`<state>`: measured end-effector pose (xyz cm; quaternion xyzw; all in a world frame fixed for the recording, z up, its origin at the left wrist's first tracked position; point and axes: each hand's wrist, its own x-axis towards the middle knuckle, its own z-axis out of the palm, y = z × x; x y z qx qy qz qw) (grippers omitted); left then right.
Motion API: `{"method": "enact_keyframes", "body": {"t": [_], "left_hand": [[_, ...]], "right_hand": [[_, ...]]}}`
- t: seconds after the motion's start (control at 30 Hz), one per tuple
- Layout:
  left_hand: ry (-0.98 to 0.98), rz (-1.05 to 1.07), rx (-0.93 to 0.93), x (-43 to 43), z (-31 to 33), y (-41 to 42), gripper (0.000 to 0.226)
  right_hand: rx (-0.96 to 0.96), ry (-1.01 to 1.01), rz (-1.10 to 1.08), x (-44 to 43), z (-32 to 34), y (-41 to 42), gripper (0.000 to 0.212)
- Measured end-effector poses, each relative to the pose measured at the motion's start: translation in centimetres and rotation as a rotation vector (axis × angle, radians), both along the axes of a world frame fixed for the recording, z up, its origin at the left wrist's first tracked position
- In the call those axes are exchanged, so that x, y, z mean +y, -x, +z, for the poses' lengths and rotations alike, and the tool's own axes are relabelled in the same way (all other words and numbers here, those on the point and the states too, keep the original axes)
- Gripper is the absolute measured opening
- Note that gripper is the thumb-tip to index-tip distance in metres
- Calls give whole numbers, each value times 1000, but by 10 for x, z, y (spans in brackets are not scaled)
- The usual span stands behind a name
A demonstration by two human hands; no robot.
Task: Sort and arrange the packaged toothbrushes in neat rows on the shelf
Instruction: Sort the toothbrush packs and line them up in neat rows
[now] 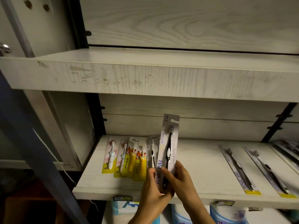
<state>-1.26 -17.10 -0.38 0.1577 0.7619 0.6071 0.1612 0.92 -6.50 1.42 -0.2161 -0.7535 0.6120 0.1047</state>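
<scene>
Both my hands hold one packaged black toothbrush [168, 147] upright above the white wooden shelf [202, 168]. My left hand [152, 189] grips its lower left edge and my right hand [180, 178] grips its lower right. Just behind it lies another grey pack with a black-and-white brush [152, 152]. To the left, several children's toothbrush packs [127, 157] in yellow and pink lie in an overlapping row. At the right, two grey packs [239, 168] [268, 170] lie flat and slanted.
An upper shelf [145, 76] overhangs close above. More dark packs [288, 151] lie at the far right edge. Blue-and-white packets [226, 214] hang below the shelf's front edge. A blue post [40, 159] runs diagonally at the left.
</scene>
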Motion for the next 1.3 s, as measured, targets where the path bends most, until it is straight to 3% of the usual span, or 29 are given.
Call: {"method": "enact_keyframes", "body": {"t": [0.1,0.23,0.37,0.43,0.57,1.0,1.3], "left_hand": [[50,-20,18,-7,-7,21,30],[420,156,200,12,-32,74,9],[858,110,331,35,-54,103,40],[972,102,380,39,-64,108,41],[980,120,394,45,-72,110,35],[1078,10,433,44,-61,84,47],[977,23,335,51,-60,81,45]], "right_hand": [[15,14,-38,17,0,-7,22],[-29,59,-40,28,1,-14,24],[3,69,-10,31,3,-21,22],[22,78,-17,35,3,-23,21],[18,107,-6,38,6,-24,22],[19,101,16,43,-2,-16,20],[25,86,8,45,-7,-13,20]]}}
